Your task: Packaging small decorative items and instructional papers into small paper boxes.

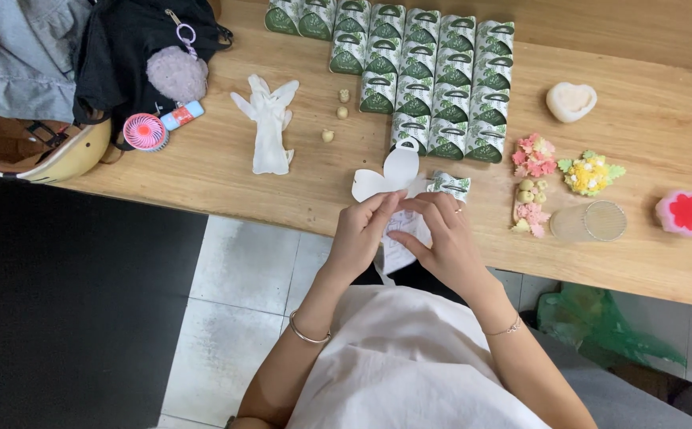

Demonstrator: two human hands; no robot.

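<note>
Lower part of the flat white die-cut cardboard box blank [389,179] hidden behind fingers. Left hand [359,236] and right hand [441,238] close together, both pinching it at the wooden counter [227,171] edge; green-and-white folded boxes [429,75] beyond.

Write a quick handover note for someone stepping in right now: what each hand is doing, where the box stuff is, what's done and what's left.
Left hand and right hand: both grip one flat white box blank at the table edge, mid-fold, rounded flaps up.
Done: rows of folded green-and-white boxes stand at the back of the table.
Left: this blank is not yet box-shaped.
Nearby, right: small moulded cakes, a clear round container. Left: a white glove.
</note>
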